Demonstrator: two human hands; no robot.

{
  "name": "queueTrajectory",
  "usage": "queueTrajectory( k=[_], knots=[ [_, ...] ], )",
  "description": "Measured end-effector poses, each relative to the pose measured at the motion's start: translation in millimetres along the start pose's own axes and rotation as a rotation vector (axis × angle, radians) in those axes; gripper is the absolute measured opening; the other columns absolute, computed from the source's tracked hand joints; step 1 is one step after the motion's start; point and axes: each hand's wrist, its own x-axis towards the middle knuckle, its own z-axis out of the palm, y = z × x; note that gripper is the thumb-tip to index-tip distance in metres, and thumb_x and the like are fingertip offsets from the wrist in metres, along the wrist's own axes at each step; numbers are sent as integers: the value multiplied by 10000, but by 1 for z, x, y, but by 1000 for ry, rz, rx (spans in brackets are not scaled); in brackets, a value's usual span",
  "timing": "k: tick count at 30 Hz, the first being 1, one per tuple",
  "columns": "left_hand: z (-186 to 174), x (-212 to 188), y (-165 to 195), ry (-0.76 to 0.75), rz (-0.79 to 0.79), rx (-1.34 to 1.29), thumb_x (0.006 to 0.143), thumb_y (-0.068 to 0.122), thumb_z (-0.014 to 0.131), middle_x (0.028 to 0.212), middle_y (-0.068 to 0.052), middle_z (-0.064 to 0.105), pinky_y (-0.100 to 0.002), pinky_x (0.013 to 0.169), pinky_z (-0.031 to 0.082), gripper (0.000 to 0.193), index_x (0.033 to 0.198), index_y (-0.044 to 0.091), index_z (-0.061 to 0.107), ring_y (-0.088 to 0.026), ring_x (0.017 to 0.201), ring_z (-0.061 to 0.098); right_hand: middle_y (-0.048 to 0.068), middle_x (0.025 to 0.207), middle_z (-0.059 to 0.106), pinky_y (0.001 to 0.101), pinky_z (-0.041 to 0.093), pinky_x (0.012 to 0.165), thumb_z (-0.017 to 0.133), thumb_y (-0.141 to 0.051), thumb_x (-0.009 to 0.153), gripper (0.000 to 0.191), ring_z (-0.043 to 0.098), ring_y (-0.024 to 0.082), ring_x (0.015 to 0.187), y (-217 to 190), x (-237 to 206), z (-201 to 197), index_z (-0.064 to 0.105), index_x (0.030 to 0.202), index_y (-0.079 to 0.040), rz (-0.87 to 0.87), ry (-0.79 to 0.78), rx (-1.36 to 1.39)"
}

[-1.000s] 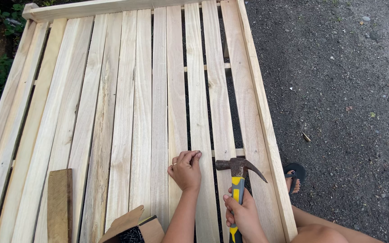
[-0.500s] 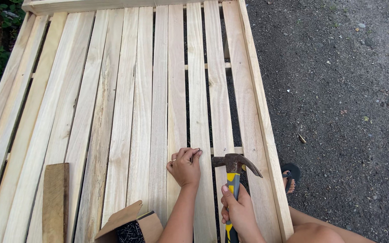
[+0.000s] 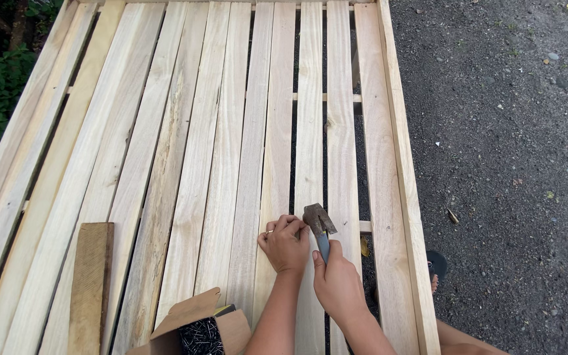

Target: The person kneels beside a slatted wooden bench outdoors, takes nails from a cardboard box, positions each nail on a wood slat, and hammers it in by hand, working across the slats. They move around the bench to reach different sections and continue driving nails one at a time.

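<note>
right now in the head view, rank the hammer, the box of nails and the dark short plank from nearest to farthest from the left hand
1. hammer: head just right of the left hand, beside its fingers.
2. box of nails: below and left, at the bottom edge.
3. dark short plank: farthest, lying on the slats far left.

- Slats [image 3: 218, 151]: pale, bare, matt wood.
- Hammer [image 3: 318, 220] head: dull, rusty metal.
- Nail box [image 3: 195, 322]: plain brown cardboard.
- Ground [image 3: 507, 131]: rough, dark gravel.
</note>
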Motion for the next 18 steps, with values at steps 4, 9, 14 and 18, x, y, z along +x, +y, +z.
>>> queueTrajectory(
  k=[4, 9, 14, 18],
  knots=[
    [-4, 0, 4, 8, 2, -34, 758, 252, 812, 896, 157, 703, -395, 921, 301, 42, 720, 242, 797, -139, 989, 594, 276, 746, 700, 583, 518, 680, 499, -313, 1000, 347, 683, 496, 747, -1, 3, 2, 476, 1207, -35, 1, 7, 5],
    [-10, 0, 8, -47, -10, -61, 728, 156, 739, 1019, 41, 627, -418, 938, 304, 166, 883, 214, 755, -170, 1041, 577, 286, 752, 696, 588, 517, 683, 520, -295, 1010, 330, 683, 496, 757, -1, 6, -3, 495, 1175, -11, -24, 43, 12],
    [-8, -3, 5, 111, -4, -96, 822, -3, 555, 1178, -30, 539, -429, 983, 341, 316, 1112, 120, 526, -210, 1155, 552, 283, 754, 697, 583, 522, 659, 526, -284, 979, 373, 680, 501, 730, 1, 0, -6, 476, 1228, -10, -44, 87, 50],
    [-5, -3, 4, 109, -27, -35, 800, -20, 556, 1180, -47, 526, -441, 979, 342, 319, 1082, 124, 514, -223, 1150, 553, 282, 774, 700, 584, 516, 684, 524, -284, 1011, 304, 676, 498, 749, 2, 6, 0, 508, 1144, -11, -43, 32, -36]
  ],
)
